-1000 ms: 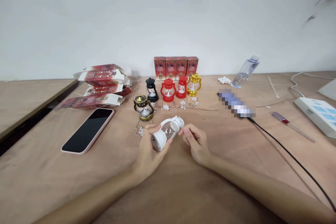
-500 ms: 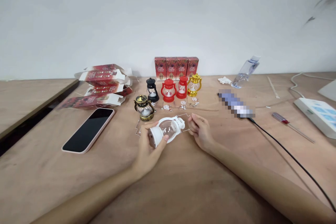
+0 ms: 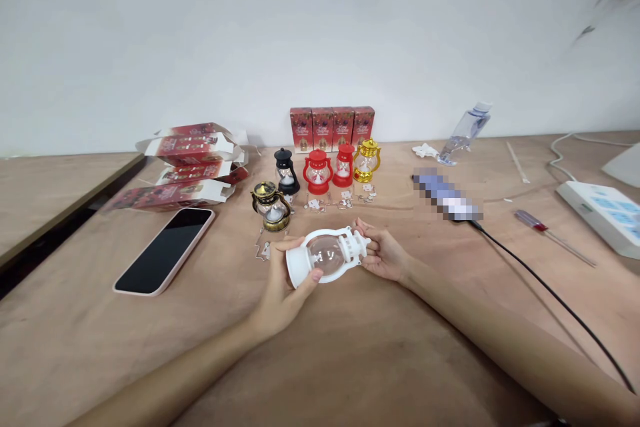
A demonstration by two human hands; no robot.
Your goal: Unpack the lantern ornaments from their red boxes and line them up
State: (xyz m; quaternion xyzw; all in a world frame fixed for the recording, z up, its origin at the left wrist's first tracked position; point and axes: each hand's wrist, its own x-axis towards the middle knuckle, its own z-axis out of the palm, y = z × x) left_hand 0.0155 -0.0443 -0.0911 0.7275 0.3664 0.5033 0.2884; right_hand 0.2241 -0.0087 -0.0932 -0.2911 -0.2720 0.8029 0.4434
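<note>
Currently both hands hold white lantern (image 3: 327,255) sideways above bench (image 3: 350,347): left hand (image 3: 285,287) fingers wrap base, right hand (image 3: 383,255) fingers pinch top, probably its cap.

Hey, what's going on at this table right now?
A person holds a small white lantern on its side at the table, the left hand gripping its base and the right hand pinching its top. Five other little lanterns stand behind it, with red boxes along the wall and a phone lying to the left.
</note>
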